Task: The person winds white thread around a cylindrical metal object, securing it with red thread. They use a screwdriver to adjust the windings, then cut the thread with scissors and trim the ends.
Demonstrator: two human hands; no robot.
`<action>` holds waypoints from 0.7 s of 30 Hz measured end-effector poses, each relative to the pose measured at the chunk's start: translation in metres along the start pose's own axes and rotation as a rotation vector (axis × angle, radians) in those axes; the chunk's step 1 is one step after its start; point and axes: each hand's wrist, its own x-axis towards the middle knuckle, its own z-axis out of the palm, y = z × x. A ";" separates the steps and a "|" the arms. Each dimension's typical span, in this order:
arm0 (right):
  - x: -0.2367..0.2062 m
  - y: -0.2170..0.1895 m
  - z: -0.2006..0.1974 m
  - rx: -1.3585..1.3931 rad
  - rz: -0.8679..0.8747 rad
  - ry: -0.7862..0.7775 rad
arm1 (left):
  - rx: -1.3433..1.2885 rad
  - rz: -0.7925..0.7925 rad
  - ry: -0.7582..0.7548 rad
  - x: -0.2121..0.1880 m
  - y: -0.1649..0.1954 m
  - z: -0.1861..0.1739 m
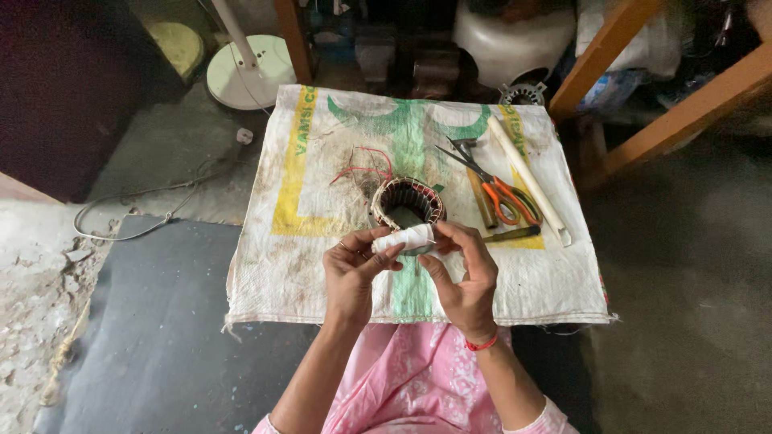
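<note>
A small roll of white tape or cloth strip [404, 239] is held between both hands above a woven sack. My left hand [354, 269] pinches its left end with thumb and fingers. My right hand [465, 273] grips its right end from the other side. Just beyond the roll, a round motor stator [408, 202] with copper windings sits on the white sack [322, 249], with red wires [366, 169] trailing off to its left.
Orange-handled scissors [500, 191], a white tube [527, 178], pliers [465, 149] and a flat wooden stick [481, 201] lie on the sack's right part. A white fan base [249, 76] stands at the back left, wooden furniture legs [643, 120] at the right, a cable [137, 209] on the floor.
</note>
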 end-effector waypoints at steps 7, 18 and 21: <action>0.000 0.015 -0.007 -0.163 -0.105 0.048 | 0.039 -0.038 0.005 -0.010 -0.005 0.009; 0.013 0.081 -0.037 -0.250 0.038 -0.079 | 1.080 0.725 -0.193 -0.021 -0.071 0.041; 0.045 0.108 -0.048 -0.226 0.069 -0.125 | 1.364 0.748 -0.369 0.002 -0.093 0.059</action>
